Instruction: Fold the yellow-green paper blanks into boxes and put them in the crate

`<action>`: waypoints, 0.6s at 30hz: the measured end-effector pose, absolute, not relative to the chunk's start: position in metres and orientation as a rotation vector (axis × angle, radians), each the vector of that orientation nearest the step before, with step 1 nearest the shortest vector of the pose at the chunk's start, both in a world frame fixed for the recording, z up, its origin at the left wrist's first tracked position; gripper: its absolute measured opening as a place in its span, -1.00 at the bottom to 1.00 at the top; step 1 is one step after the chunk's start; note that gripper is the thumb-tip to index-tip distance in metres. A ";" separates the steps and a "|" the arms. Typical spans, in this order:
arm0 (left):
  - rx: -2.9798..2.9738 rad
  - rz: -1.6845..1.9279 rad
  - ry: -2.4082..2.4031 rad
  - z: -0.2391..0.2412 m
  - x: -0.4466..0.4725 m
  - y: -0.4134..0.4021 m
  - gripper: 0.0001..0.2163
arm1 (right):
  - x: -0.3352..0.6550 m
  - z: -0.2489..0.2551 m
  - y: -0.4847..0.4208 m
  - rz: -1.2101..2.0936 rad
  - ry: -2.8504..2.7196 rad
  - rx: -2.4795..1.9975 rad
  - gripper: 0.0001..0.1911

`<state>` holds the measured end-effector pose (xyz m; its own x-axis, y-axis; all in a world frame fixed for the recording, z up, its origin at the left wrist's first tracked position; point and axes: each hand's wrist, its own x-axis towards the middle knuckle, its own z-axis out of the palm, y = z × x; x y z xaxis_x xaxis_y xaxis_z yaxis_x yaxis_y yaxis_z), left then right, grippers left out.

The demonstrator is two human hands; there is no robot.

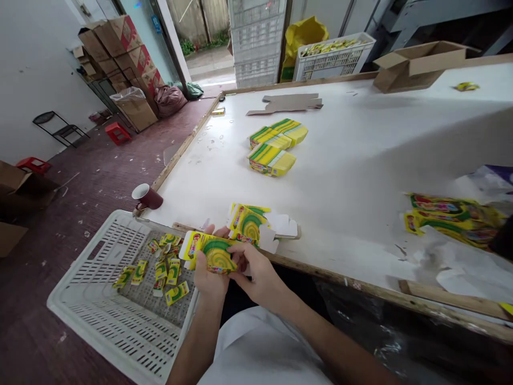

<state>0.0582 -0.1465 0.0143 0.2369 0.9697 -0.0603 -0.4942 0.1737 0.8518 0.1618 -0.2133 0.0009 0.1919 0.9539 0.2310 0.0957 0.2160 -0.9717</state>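
A yellow and green printed carton is held in front of me, above the table's near edge. Its left end shows white flaps standing out. My left hand grips the carton from below, thumb on its front face. At the carton's right end my right hand has its fingers closed on it; what lies under those fingertips is hidden. Just behind, more cartons of the same print lie on the table edge with white flaps spread out. Several small yellow boxes are in the white crate at my left.
Bundles of yellow cartons lie mid-table, with a torn cardboard strip behind. A mug stands at the left edge. Yellow packets and crumpled plastic are at right. An open cardboard box sits at the back.
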 end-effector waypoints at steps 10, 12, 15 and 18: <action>0.687 1.192 0.757 0.009 0.065 -0.137 -0.56 | 0.160 -0.008 -0.206 0.996 -1.169 -1.237 -0.49; 0.666 1.189 0.727 0.006 0.066 -0.136 -0.58 | 0.159 -0.008 -0.204 0.998 -1.166 -1.278 -0.49; 0.662 1.194 0.715 0.002 0.066 -0.133 -0.59 | 0.155 -0.008 -0.202 1.011 -1.134 -1.296 -0.52; 0.659 1.194 0.714 0.000 0.066 -0.130 -0.59 | 0.152 -0.009 -0.197 1.040 -1.068 -1.284 -0.51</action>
